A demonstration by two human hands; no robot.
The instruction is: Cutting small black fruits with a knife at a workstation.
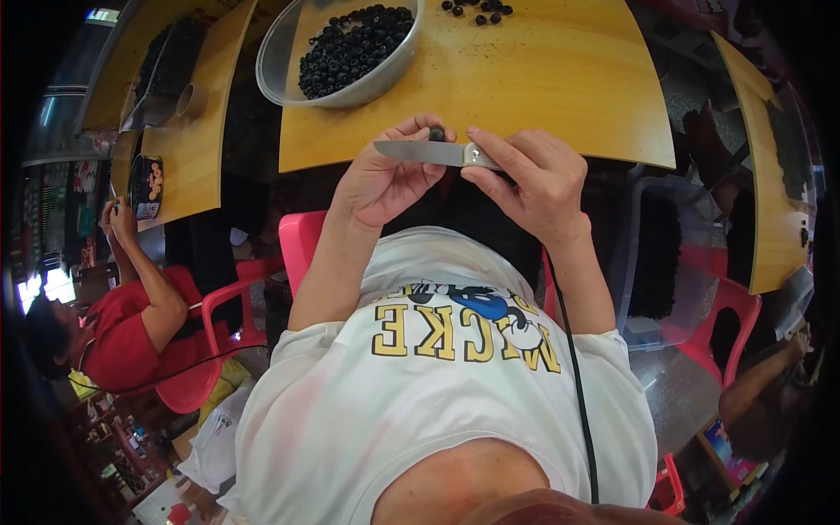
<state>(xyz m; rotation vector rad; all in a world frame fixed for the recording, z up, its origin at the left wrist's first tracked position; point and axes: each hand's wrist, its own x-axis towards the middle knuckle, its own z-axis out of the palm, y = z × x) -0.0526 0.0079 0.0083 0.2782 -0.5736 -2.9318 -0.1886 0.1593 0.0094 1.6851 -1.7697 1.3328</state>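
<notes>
While the left hand pinches a dark berry, the right hand grips a knife at the table edge.

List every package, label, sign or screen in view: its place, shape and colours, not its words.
Tin: left table, round, dark with yellow pictures.
Shirt print: person's chest, yellow block letters, blue and black figure.
Screen: lower right, flat rectangle, bluish, red edge.
Bright panel: far left, white glow.

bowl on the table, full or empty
Partly full: the clear bowl holds a heap of small black berries piled toward its right side, while its left side shows bare.
</notes>
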